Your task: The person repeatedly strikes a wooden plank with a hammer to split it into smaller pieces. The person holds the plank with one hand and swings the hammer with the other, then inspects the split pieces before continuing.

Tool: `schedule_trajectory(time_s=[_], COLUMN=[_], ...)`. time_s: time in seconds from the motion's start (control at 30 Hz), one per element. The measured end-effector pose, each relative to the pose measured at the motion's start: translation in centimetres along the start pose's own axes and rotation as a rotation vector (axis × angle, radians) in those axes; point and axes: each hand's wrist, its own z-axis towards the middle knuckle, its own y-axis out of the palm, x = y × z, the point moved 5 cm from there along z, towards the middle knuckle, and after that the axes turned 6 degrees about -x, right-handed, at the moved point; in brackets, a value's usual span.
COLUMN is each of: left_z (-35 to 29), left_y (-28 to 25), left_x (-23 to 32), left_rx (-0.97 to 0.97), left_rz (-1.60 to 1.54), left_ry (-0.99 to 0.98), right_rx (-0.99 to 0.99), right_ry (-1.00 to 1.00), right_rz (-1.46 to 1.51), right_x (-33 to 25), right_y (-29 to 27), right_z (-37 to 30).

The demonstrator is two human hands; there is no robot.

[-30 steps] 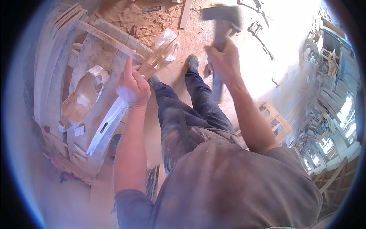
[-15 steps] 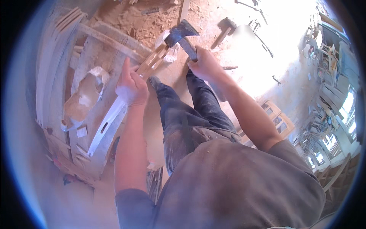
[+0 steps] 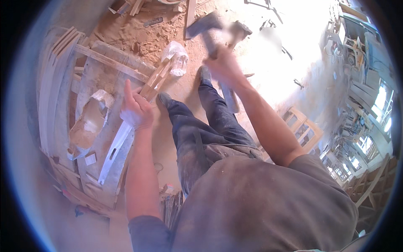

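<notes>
We see a rough grey wooden workbench [image 3: 100, 63] on the left, made of worn planks. On it lies a long white painted wooden slat [image 3: 117, 147] with a slot, and beside it a lump of pale wood with white patches [image 3: 90, 122]. A notched light-brown wooden piece [image 3: 157, 77] rests with one end on the bench edge. Under the bench we see the sandy floor covered with reddish sawdust [image 3: 142, 35]. On this floor lie a crumpled clear plastic bag [image 3: 176, 54] and some loose wood offcuts [image 3: 191, 10].
</notes>
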Motion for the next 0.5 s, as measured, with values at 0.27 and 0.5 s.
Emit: schedule_trajectory(time_s=[0.27,0.5], left_z=[0.7,0.5], left_y=[-0.1,-0.1], left_x=[0.3,0.9], left_rx=[0.02,0.007], left_rz=[0.004,0.015], left_ry=[0.008,0.023], right_rx=[-0.145,-0.085], right_ry=[-0.022,-0.018], right_rz=[-0.325,-0.297], right_x=[1.9,2.5], right_y=[3.3,5.3], right_z=[0.7,-1.2])
